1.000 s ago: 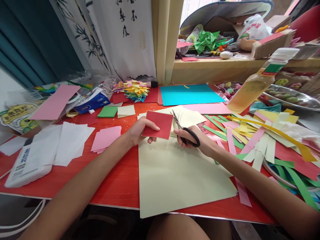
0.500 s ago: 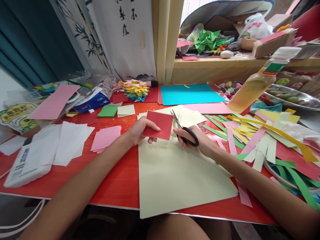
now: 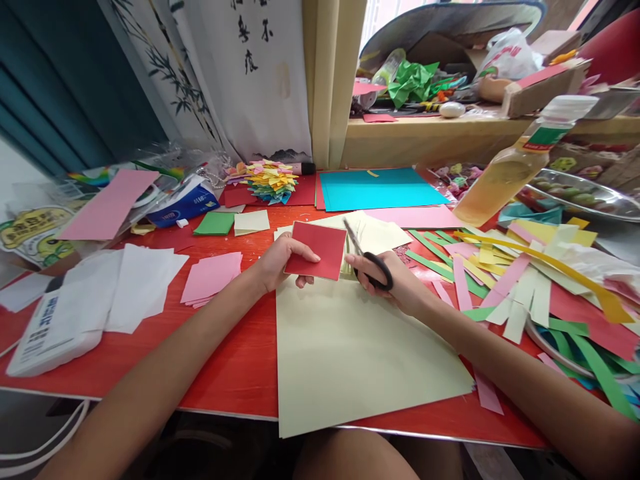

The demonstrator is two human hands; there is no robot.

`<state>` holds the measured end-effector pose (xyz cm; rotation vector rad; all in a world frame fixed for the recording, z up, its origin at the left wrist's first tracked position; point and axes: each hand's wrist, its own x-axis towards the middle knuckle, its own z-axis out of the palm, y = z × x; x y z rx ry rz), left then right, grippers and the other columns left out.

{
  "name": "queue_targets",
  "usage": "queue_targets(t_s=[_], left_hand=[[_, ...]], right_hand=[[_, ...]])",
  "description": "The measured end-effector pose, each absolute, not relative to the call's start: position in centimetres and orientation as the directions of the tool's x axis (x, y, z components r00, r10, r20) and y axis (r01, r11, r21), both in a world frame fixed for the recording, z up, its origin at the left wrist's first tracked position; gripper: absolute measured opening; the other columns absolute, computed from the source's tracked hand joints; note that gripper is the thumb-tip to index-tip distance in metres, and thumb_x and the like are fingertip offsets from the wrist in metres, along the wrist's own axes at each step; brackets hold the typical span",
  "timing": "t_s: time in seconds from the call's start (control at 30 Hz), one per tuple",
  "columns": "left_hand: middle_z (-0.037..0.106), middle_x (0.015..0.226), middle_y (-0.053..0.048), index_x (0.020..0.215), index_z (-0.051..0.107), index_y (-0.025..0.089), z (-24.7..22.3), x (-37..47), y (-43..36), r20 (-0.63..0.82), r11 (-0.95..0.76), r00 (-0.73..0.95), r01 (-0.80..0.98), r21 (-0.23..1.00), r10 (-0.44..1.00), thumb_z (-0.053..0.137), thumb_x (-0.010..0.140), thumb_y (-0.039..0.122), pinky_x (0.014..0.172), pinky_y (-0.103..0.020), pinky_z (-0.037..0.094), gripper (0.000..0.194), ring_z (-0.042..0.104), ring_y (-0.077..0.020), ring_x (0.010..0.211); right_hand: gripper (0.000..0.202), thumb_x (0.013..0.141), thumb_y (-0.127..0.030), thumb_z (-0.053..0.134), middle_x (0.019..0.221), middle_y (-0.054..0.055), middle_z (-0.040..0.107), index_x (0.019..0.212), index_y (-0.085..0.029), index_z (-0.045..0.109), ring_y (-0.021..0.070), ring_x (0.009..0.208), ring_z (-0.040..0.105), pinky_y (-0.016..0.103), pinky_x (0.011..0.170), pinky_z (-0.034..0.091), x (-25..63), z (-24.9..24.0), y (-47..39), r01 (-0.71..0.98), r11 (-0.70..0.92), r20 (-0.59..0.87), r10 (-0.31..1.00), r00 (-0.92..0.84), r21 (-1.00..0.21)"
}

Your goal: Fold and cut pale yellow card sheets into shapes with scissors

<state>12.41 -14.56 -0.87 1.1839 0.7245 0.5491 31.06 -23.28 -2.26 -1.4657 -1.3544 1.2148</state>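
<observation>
Left hand pinches red square; right hand grips scissors beside it

Far left of the left-hand grip, thin white sheets (image 3: 145,287) lie on the red table (image 3: 225,360). Nearer that grip is a loose stack of pink squares (image 3: 213,277). Beyond the stack, a green square (image 3: 215,223) and a cream square (image 3: 251,222) lie side by side, and behind them sits a cluster of folded, many-coloured paper (image 3: 273,181).

The left hand (image 3: 280,263) is clamped on the left part of a red square (image 3: 327,250), thumb flat across its face and fingers underneath. The square is raised over the top end of a large pale sheet (image 3: 370,360), which spreads below both grips and reaches past the table's near edge.

Just right of the square, the scissors (image 3: 381,270) point up and away, their blades close together near its right edge. The right hand (image 3: 400,283) is closed around their black handles. Beyond the two grips, a bright blue sheet (image 3: 385,190) lies flat, with a pink sheet (image 3: 415,217) in front of it.

To the right of the scissors grip, green, pink, yellow and pale strips (image 3: 467,283) lie in a tangle. A bottle of amber liquid (image 3: 505,173) leans in view behind them.
</observation>
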Motion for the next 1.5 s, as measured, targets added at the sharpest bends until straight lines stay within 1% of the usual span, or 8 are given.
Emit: queue_targets(t_s=[0.13, 0.33, 0.53, 0.77, 0.87, 1.07, 1.3, 1.5], left_hand=[[0.059, 0.048, -0.004, 0.057, 0.055, 0.009, -0.8, 12.3, -14.5, -0.222, 0.292, 0.594, -0.023, 0.956, 0.773, 0.064, 0.051, 0.01, 0.026, -0.023, 0.035, 0.011, 0.053, -0.0159, 0.032], [0.06, 0.052, -0.004, 0.058, 0.055, 0.01, -1.1, 12.5, -14.3, -0.069, 0.114, 0.488, -0.063, 0.992, 0.87, 0.063, 0.06, 0.015, 0.037, -0.023, 0.039, 0.009, 0.055, -0.0133, 0.04], [0.063, 0.057, -0.004, 0.071, 0.062, 0.011, -1.0, 12.6, -14.9, 0.094, -0.08, 0.461, -0.05, 0.996, 0.882, 0.06, 0.069, 0.023, 0.044, -0.024, 0.041, 0.012, 0.053, -0.0113, 0.042], [0.067, 0.068, -0.007, 0.077, 0.063, 0.01, -1.2, 13.1, -15.2, 0.006, -0.091, 0.611, 0.109, 0.99, 0.792, 0.062, 0.072, 0.03, 0.048, -0.023, 0.045, 0.02, 0.057, -0.0124, 0.051], [0.067, 0.071, -0.007, 0.075, 0.063, 0.011, -1.3, 13.3, -15.4, -0.005, -0.102, 0.643, 0.129, 0.986, 0.766, 0.061, 0.074, 0.033, 0.05, -0.023, 0.047, 0.022, 0.057, -0.011, 0.051], [0.064, 0.061, -0.003, 0.079, 0.062, 0.012, -1.6, 13.9, -16.2, -0.128, -0.015, 0.682, 0.199, 0.98, 0.72, 0.064, 0.071, 0.032, 0.051, -0.024, 0.049, 0.022, 0.058, -0.0127, 0.051], [0.064, 0.082, -0.004, 0.089, 0.062, 0.012, -1.9, 13.8, -15.3, -0.065, -0.07, 0.585, 0.206, 0.976, 0.808, 0.063, 0.071, 0.035, 0.047, -0.019, 0.043, 0.029, 0.055, -0.0101, 0.062], [0.055, 0.063, 0.001, 0.08, 0.058, 0.012, -2.0, 13.6, -15.1, -0.016, -0.098, 0.596, 0.157, 0.983, 0.802, 0.061, 0.074, 0.036, 0.042, -0.017, 0.036, 0.025, 0.049, -0.0057, 0.049]], right_hand=[[0.05, 0.073, -0.06, 0.053, 0.046, -0.002, 0.041, 0.049, -0.017, 0.045, 0.0066, 0.041, 0.03, 0.024, 0.041, 0.018, 31.8, -2.9, -22.8, 0.225, -0.114, -0.103, 0.993, 0.06, -0.968], [0.047, 0.071, -0.061, 0.054, 0.055, 0.0, 0.048, 0.054, -0.017, 0.047, 0.0096, 0.05, 0.038, 0.026, 0.047, 0.026, 32.6, -1.8, -22.6, 0.542, -0.082, 0.018, 0.984, 0.177, -0.836], [0.056, 0.054, -0.052, 0.071, 0.09, 0.006, 0.056, 0.094, -0.02, 0.047, 0.0193, 0.072, 0.053, 0.028, 0.051, 0.037, 35.6, -1.4, -21.0, 0.686, -0.236, 0.081, 0.914, 0.396, -0.688], [0.06, 0.058, -0.043, 0.071, 0.117, 0.013, 0.046, 0.109, -0.021, 0.047, 0.0227, 0.086, 0.052, 0.034, 0.062, 0.044, 36.8, -2.4, -20.7, 0.715, -0.157, 0.087, 0.952, 0.292, -0.681], [0.045, 0.074, -0.051, 0.056, 0.112, 0.011, 0.053, 0.107, -0.021, 0.05, 0.0184, 0.08, 0.053, 0.03, 0.059, 0.043, 34.8, -1.2, -21.7, 0.592, 0.031, 0.203, 0.953, 0.226, -0.805], [0.035, 0.072, -0.05, 0.061, 0.071, 0.002, 0.056, 0.081, -0.016, 0.055, 0.0116, 0.059, 0.053, 0.025, 0.051, 0.041, 31.7, -1.6, -22.7, 0.242, -0.014, -0.029, 0.998, -0.057, -0.97], [0.031, 0.073, -0.046, 0.062, 0.063, -0.001, 0.054, 0.076, -0.017, 0.053, 0.0101, 0.055, 0.05, 0.024, 0.053, 0.04, 32.1, -2.7, -22.4, 0.191, -0.006, 0.006, 0.998, 0.061, -0.981], [0.026, 0.076, -0.041, 0.06, 0.068, 0.0, 0.054, 0.082, -0.017, 0.055, 0.0101, 0.056, 0.052, 0.024, 0.052, 0.042, 32.2, -2.8, -22.4, 0.167, 0.022, 0.041, 0.993, 0.112, -0.986]])
